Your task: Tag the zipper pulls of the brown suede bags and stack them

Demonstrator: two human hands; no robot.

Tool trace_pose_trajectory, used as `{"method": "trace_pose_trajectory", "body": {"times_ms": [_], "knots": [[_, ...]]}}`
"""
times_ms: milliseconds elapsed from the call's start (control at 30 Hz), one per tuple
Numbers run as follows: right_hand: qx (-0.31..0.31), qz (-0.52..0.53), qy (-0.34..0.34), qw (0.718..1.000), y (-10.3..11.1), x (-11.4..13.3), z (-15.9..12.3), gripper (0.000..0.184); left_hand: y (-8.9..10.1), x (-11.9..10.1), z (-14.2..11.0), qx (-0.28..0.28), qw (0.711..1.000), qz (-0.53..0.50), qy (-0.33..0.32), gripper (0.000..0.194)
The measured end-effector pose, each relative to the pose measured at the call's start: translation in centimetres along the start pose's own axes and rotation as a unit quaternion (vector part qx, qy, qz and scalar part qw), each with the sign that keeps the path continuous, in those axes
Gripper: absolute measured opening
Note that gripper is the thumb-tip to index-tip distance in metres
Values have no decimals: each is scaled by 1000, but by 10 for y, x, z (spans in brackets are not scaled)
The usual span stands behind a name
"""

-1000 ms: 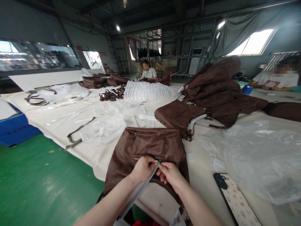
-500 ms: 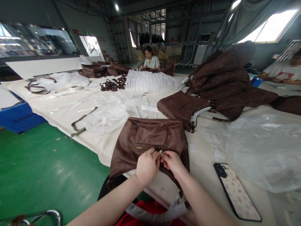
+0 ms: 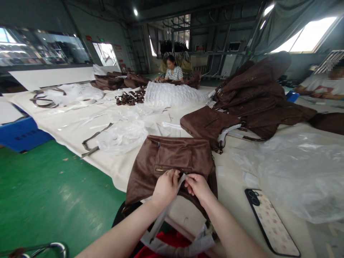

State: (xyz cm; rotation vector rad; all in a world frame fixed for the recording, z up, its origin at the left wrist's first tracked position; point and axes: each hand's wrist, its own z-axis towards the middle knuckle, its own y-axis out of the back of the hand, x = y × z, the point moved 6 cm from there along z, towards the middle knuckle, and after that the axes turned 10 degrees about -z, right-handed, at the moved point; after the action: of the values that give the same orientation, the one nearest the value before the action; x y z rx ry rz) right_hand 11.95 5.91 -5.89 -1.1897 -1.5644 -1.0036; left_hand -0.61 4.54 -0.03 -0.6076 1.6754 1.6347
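A brown leather handbag (image 3: pixel 174 152) lies on the table's near edge, its zipped pocket facing up. My right hand (image 3: pixel 198 186) is closed, pinching the upper end of a thin white strip (image 3: pixel 163 216) just below the brass zipper (image 3: pixel 163 169). The strip runs down past my left wrist toward the wrapped bag handle (image 3: pixel 182 248). My left hand (image 3: pixel 166 187) is closed right beside it over the bag's lower front; its fingertips curl at the zipper's right end, and what they grip is hidden.
A phone (image 3: pixel 272 224) and clear plastic sheeting (image 3: pixel 303 179) lie at right. Behind are another brown bag (image 3: pixel 206 123), a pile of brown bags (image 3: pixel 255 89) and a stack of clear plastic (image 3: pixel 172 94). Two people sit across the table. Green floor (image 3: pixel 67 193) shows at left.
A long white strip now stretches down from my right fingers, where only a small white bit showed before. My left hand has shifted slightly left, opening a small gap between the hands.
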Motion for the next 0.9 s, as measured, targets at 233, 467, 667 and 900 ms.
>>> {"method": "trace_pose_trajectory", "body": {"times_ms": [233, 467, 667, 900], "knots": [[-9, -41, 22, 999, 3, -1, 1, 34, -19, 13, 11, 118, 988, -65, 80, 36], [-23, -130, 15, 991, 6, 17, -12, 25, -22, 13, 4, 150, 986, 73, 20, 28], [-223, -307, 159, 911, 86, 65, -120, 20, -26, 40, 27, 154, 987, 18, -37, 29], [-624, -433, -54, 648, 259, 10, -301, 37, -23, 58, 37, 104, 990, -21, -90, 31]]}}
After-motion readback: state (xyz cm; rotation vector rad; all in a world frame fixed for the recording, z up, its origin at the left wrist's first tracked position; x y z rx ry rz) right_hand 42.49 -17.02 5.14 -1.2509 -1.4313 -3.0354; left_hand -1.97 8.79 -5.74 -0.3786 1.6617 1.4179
